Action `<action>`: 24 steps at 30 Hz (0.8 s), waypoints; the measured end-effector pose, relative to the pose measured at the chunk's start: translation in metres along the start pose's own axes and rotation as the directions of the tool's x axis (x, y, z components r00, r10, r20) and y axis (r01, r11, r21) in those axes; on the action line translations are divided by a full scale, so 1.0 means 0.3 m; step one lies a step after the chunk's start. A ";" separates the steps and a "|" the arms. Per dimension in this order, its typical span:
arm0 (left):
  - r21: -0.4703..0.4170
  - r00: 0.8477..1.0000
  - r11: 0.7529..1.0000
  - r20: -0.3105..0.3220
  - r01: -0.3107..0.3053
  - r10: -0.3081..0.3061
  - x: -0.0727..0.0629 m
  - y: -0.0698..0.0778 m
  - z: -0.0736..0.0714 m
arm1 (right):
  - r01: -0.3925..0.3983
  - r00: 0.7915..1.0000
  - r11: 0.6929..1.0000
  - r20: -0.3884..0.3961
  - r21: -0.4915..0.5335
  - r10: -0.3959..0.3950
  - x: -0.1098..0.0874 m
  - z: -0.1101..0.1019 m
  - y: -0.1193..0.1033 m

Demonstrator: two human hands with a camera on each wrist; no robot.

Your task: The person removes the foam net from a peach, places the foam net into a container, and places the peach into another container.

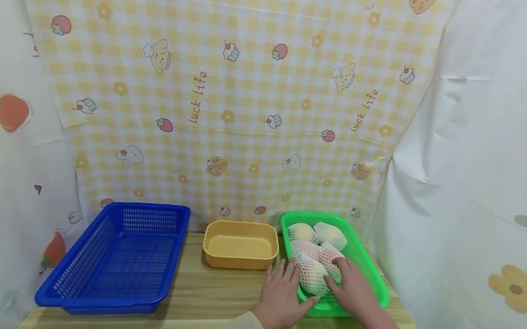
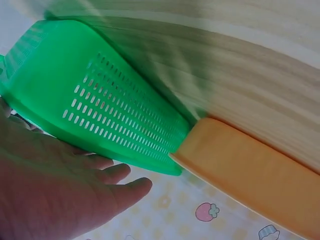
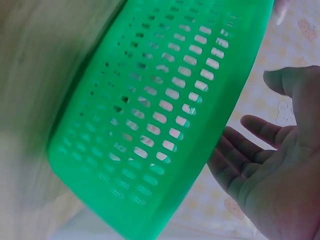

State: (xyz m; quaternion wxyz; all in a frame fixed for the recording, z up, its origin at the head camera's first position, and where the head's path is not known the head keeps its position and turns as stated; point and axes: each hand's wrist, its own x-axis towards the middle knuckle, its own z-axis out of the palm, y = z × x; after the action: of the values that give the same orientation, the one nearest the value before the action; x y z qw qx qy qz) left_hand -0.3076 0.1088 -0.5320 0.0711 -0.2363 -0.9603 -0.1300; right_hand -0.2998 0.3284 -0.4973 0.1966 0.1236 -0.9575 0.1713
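Observation:
A green plastic basket [image 1: 361, 251] on the right side of the table holds several round, fruit-like things in white foam nets [image 1: 313, 277], pale yellow and pinkish under the mesh. My left hand [image 1: 281, 297] is at the basket's near left rim, fingers spread and fairly straight. In the left wrist view that hand [image 2: 65, 185] lies along the basket's slotted side [image 2: 55, 80]. Over the basket's right part, my right hand [image 1: 356, 291] reaches in with fingertips beside the netted pieces. Its fingers [image 3: 262, 130] look loosely bent, holding nothing, past the rim in the right wrist view.
Left of the green basket stands a shallow yellow-orange box [image 1: 238, 262]. A large blue slotted basket [image 1: 119, 273] sits at the table's left. Patterned cloth [image 1: 246, 145] hangs behind, and white printed cloths close both sides. The wooden table [image 1: 204, 297] shows between the baskets.

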 end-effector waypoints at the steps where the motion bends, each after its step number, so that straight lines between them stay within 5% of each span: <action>1: -0.006 1.000 1.000 -0.001 0.000 0.000 -0.001 0.000 -0.001 | 0.012 1.000 1.000 0.015 -0.008 -0.012 0.009 0.001 0.004; 10: 0.002 1.000 1.000 -0.012 0.011 -0.011 0.008 -0.011 0.004 | 0.030 0.976 1.000 0.218 -0.007 -0.027 0.109 -0.008 0.010; 17: 0.006 1.000 1.000 -0.010 0.009 -0.009 0.006 -0.021 0.015 | -0.014 0.907 0.999 0.422 0.028 0.001 0.153 -0.012 -0.013; 24: 0.031 1.000 1.000 0.015 -0.001 0.001 0.000 -0.005 0.016 | -0.014 0.885 1.000 0.466 0.009 0.009 0.164 0.007 -0.011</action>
State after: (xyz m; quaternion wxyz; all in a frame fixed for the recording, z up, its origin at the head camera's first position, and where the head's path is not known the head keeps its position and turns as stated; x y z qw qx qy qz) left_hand -0.3088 0.1089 -0.5370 0.0677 -0.2367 -0.9626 -0.1133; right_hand -0.3432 0.3163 -0.4776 -0.0405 0.1566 -0.9764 0.1434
